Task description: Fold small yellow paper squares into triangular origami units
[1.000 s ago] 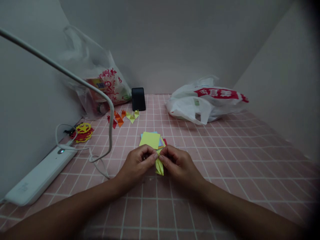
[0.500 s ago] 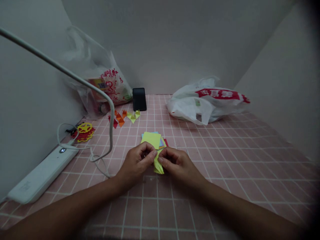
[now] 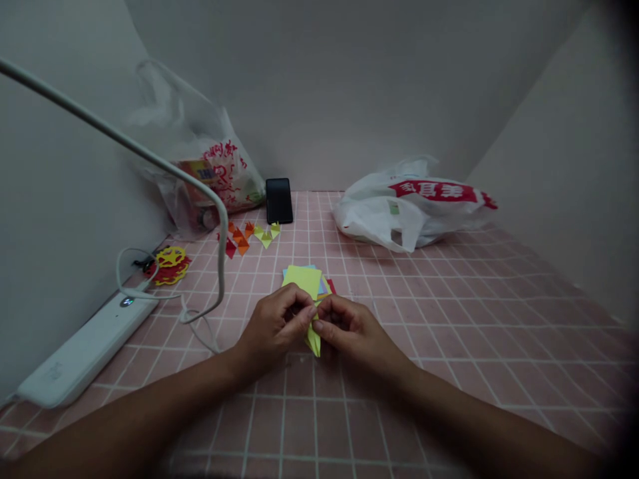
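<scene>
Between my two hands is a small yellow folded paper [image 3: 313, 342], its pointed end hanging down toward me. My left hand [image 3: 279, 322] pinches it from the left, thumb and forefinger closed. From the other side my right hand [image 3: 352, 326] grips it, fingers curled and thumb pressed in. The fingertips hide the paper's upper part. Just beyond the hands lies a stack of coloured square papers [image 3: 302, 279], yellow on top, with blue, purple and red edges showing.
Several folded orange and red papers [image 3: 240, 238] and yellow ones [image 3: 267, 234] lie near a black phone [image 3: 279, 200]. Plastic bags stand at back left [image 3: 219, 166] and right [image 3: 399, 206]. A white power strip [image 3: 90, 352], a cable [image 3: 150, 156] and yellow-red cut-outs [image 3: 170, 265] occupy the left.
The folded yellow paper has narrowed and turned slightly, its lower tip now pointing further down. Both hands keep nearly the same place, their fingertips a little closer together.
</scene>
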A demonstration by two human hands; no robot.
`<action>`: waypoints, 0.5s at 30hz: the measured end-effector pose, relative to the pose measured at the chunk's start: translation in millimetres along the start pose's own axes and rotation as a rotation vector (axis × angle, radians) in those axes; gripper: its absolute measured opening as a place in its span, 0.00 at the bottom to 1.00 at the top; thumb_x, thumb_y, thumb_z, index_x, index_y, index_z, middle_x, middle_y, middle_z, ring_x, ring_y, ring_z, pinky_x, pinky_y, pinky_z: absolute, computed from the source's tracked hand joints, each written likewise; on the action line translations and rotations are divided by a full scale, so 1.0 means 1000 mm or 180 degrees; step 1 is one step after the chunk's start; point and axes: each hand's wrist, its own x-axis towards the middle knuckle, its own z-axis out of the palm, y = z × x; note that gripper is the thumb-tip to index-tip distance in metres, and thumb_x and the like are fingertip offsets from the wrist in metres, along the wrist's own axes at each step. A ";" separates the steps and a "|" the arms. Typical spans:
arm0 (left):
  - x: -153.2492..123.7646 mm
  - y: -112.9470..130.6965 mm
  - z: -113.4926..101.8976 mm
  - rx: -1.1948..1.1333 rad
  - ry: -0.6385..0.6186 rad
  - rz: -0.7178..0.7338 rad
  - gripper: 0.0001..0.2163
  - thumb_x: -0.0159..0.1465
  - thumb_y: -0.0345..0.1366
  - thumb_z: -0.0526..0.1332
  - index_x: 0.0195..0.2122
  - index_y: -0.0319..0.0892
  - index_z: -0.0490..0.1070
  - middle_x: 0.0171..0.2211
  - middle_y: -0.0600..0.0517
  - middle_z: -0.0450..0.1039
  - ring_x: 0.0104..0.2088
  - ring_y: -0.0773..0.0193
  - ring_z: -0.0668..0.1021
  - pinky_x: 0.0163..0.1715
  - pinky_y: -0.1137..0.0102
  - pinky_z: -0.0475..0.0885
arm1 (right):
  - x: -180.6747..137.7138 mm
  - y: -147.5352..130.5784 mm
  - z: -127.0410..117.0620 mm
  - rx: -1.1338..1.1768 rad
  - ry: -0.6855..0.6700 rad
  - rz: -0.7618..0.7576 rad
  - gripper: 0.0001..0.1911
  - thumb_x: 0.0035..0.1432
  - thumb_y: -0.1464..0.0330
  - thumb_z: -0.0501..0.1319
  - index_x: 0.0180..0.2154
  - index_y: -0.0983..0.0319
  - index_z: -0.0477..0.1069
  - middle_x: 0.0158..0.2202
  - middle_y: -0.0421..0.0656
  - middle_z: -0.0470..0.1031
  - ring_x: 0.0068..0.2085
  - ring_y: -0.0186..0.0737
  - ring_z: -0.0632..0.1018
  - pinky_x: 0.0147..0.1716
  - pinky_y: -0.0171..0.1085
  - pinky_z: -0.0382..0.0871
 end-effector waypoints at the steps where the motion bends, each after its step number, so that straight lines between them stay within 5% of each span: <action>1: 0.000 0.001 0.000 -0.0041 -0.0030 0.0009 0.06 0.64 0.34 0.57 0.30 0.40 0.68 0.28 0.53 0.68 0.29 0.67 0.70 0.30 0.72 0.64 | 0.000 0.000 0.000 0.0041 -0.0021 0.0020 0.12 0.53 0.62 0.64 0.27 0.61 0.63 0.20 0.36 0.67 0.21 0.31 0.67 0.20 0.32 0.60; 15: -0.002 -0.007 0.010 -0.1892 -0.0270 -0.1192 0.11 0.61 0.42 0.63 0.37 0.41 0.67 0.26 0.58 0.67 0.21 0.74 0.67 0.21 0.77 0.62 | 0.000 0.000 -0.003 0.0093 0.0573 -0.0177 0.10 0.54 0.64 0.63 0.28 0.61 0.66 0.20 0.35 0.70 0.20 0.30 0.70 0.20 0.30 0.62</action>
